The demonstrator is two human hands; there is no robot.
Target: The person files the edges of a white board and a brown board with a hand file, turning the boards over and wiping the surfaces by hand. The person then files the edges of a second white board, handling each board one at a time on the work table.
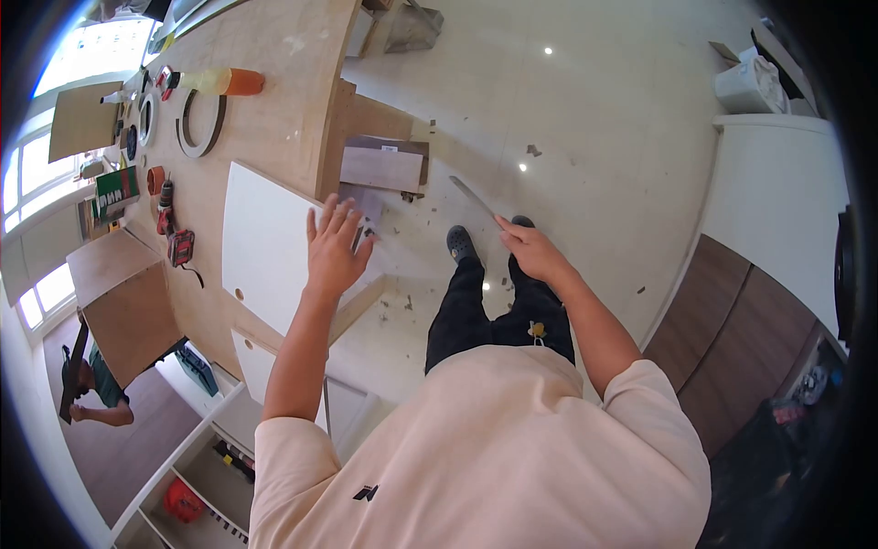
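My right hand (533,252) is closed around the handle end of a long, flat grey file (473,198), which points away from me above the floor. At the near corner of a white panel (265,242), my left hand (337,247) is open with its fingers spread. Whether its palm presses on the panel is not clear. The panel lies on the wooden workbench (274,55) and has a small round hole near its lower left edge. A second white panel (254,361) lies just below it.
On the bench are a red cordless drill (174,224), a bottle of orange liquid (224,82), a roll of edge banding (201,123) and a cardboard box (128,293). Scraps litter the floor (585,119). Another person (102,384) is at the lower left. Cabinets (741,311) stand right.
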